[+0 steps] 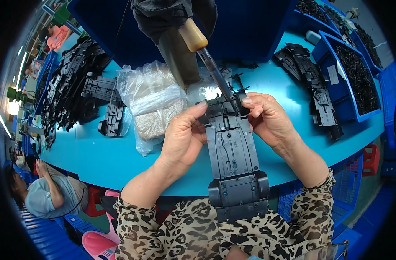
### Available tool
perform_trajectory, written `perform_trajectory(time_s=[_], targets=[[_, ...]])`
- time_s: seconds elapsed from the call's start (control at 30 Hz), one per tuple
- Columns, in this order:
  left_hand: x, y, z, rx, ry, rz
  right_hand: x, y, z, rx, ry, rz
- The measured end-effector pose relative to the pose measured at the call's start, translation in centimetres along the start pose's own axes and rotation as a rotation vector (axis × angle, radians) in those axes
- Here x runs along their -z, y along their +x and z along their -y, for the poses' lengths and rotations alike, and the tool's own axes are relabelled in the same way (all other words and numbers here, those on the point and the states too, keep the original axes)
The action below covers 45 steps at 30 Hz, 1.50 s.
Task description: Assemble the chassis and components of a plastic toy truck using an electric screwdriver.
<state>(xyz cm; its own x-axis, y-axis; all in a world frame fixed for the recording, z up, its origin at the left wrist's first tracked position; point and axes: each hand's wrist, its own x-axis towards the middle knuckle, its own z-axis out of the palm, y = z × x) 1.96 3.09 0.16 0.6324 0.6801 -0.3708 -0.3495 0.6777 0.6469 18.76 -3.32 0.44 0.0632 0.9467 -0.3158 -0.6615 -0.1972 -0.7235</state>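
A long black plastic toy car chassis (232, 149) is in front of me, its far end over the table and its near end towards my lap. My left hand (180, 136) grips the far left corner, thumb on top. At the far right corner, my right hand (271, 121) pinches the edge between thumb and fingers. A power screwdriver (193, 37), partly wrapped in dark cloth, slants down from above. Its shaft ends at the chassis's far right corner, close to my right fingers; whether the tip touches is hard to see.
Plastic-wrapped bundle (157, 102) sits left of my hands, beside a chassis (111, 104) and a large black heap (72, 73). More chassis (313, 82) lie right, next to a blue bin (358, 82) of small black parts. A co-worker (50, 193) sits at left.
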Motion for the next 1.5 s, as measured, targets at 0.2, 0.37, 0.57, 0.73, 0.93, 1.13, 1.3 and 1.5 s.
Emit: perform_trajectory(time_s=[0.2,0.37,0.57,0.73,0.93,1.13,1.3,1.5], targets=[[0.2,0.1,0.0,-0.002,-0.015,0.005,0.2,0.1,-0.2,0.005,-0.001,-0.003],[0.3,0.1,0.1,0.002,-0.016,-0.005,0.1,0.0,0.0,0.001,0.006,-0.001],[0.0,0.1,0.0,0.000,-0.011,0.004,0.1,0.1,-0.1,0.007,0.002,-0.004],[0.2,0.1,0.0,-0.009,0.013,0.008,0.1,0.1,-0.1,0.033,-0.025,-0.009],[0.7,0.3,0.4,-0.041,-0.004,0.007,0.2,0.4,-0.2,0.022,-0.009,0.017],[0.9,0.3,0.7,-0.045,-0.001,0.021,0.6,0.6,-0.7,0.017,-0.007,0.022],[1.1,0.3,0.9,-0.038,-0.003,0.007,0.7,0.6,-0.8,0.031,-0.021,0.032],[1.2,0.3,1.2,-0.015,0.015,0.013,1.1,0.5,-0.9,0.026,-0.005,0.039]])
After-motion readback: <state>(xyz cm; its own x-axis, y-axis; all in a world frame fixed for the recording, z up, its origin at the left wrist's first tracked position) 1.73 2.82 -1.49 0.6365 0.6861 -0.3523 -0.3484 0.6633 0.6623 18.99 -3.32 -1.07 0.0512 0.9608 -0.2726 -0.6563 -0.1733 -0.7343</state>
